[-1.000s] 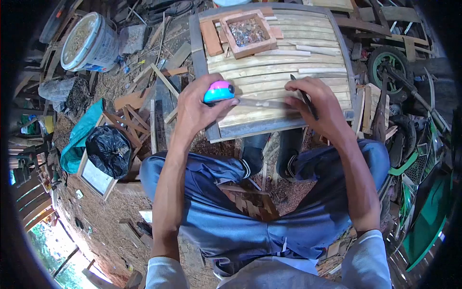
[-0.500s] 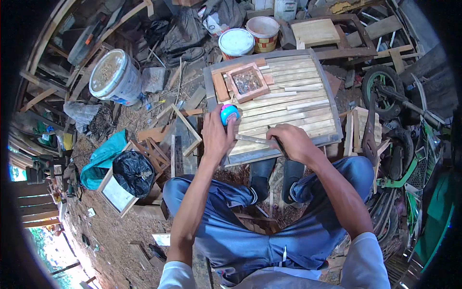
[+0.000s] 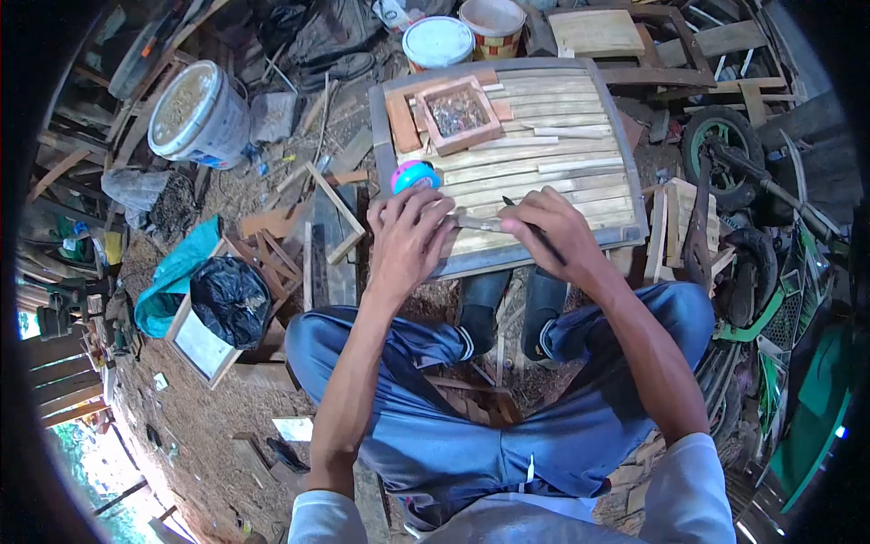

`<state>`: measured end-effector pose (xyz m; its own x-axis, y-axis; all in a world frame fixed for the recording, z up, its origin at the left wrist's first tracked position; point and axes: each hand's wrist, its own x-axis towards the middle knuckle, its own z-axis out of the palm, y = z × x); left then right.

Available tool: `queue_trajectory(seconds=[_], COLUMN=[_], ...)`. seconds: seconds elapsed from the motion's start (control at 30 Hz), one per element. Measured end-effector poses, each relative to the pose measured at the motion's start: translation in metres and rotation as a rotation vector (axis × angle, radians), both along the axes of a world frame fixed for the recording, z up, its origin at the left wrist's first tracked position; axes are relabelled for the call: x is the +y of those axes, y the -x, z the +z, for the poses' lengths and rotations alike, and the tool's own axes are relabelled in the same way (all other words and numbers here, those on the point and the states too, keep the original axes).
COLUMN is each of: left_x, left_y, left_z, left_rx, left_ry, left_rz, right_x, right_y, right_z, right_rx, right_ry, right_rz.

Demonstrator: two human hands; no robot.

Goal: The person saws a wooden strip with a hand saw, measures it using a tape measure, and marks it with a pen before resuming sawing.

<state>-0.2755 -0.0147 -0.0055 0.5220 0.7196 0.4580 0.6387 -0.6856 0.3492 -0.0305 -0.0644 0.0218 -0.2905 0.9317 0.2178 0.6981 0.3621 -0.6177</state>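
Note:
A thin pale strip (image 3: pixel 478 223) spans the gap between my two hands over the near edge of the slatted wooden board (image 3: pixel 580 193). My left hand (image 3: pixel 405 234) has its fingers closed at the strip's left end. Just beyond those fingers sits a blue and pink round object (image 3: pixel 415 174). My right hand (image 3: pixel 550 227) pinches the strip's right end and also holds a dark, slender pointed tool (image 3: pixel 547 243). Farther up the board is a square wooden box (image 3: pixel 459 145) with small bits inside.
Two buckets (image 3: pixel 438 43) stand beyond the board. A larger white bucket (image 3: pixel 222 136) is at the left, above a crate with a black plastic bag (image 3: pixel 229 299). Wood scraps litter the ground. A small wheel (image 3: pixel 722 168) lies at the right.
My left hand has left the blue and pink object and come down to the strip's left end. The whole view has shifted slightly.

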Motion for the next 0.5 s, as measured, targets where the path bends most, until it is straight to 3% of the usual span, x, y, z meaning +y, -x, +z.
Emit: queue_trajectory(seconds=[0.03,0.13,0.17,0.27,0.5], left_x=[0.000,0.003,0.004,0.008,0.014], left_y=[-0.002,-0.005,-0.004,-0.001,0.001], left_z=[-0.001,-0.011,-0.012,-0.014,-0.013], left_rx=[-0.014,-0.067,-0.079,-0.126,-0.188], left_ry=[0.033,0.136,0.190,0.290,0.390], left_rz=[-0.021,-0.085,-0.105,-0.142,-0.145], right_x=[0.002,-0.002,-0.003,0.004,0.006], right_y=[0.002,0.019,0.020,0.024,0.036], right_z=[-0.005,0.004,-0.006,-0.008,-0.025], right_rx=[0.031,0.425,0.500,0.485,0.549], right_ry=[-0.056,0.292,0.250,0.297,0.410], right_rz=[-0.008,-0.205,-0.210,-0.128,-0.210])
